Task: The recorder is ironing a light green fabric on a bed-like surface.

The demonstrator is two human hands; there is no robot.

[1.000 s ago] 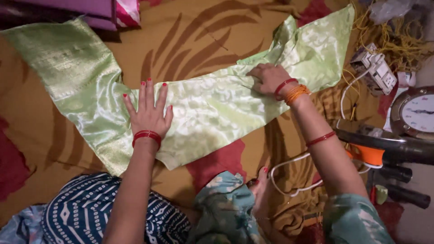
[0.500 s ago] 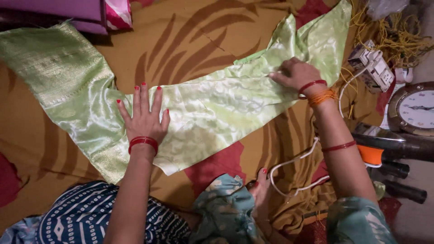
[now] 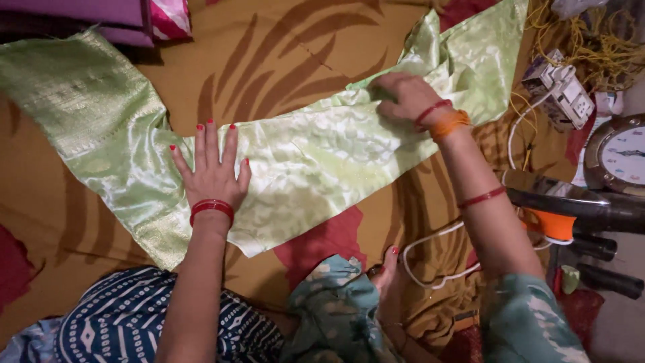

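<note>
A long strip of shiny pale green fabric [image 3: 316, 161] lies spread across a mustard sheet with brown and red leaf shapes [image 3: 269, 60]. My left hand [image 3: 211, 171] presses flat on the fabric's left part, fingers spread, red nails and red bangles showing. My right hand [image 3: 403, 94] rests with curled fingers on the fabric's upper edge near a fold, wearing red and orange bangles. Whether it pinches the cloth I cannot tell.
A clothes iron with an orange part [image 3: 571, 208] and its white cord [image 3: 437, 255] lie at the right. A round clock [image 3: 621, 154], a white power strip [image 3: 561, 91] and yellow cord [image 3: 598, 40] sit upper right. Folded purple cloth [image 3: 87, 17] lies top left. A bare foot [image 3: 386, 269] is below.
My right hand has slid rightward and upward along the fabric's top edge. My left hand has stayed pressed on the fabric.
</note>
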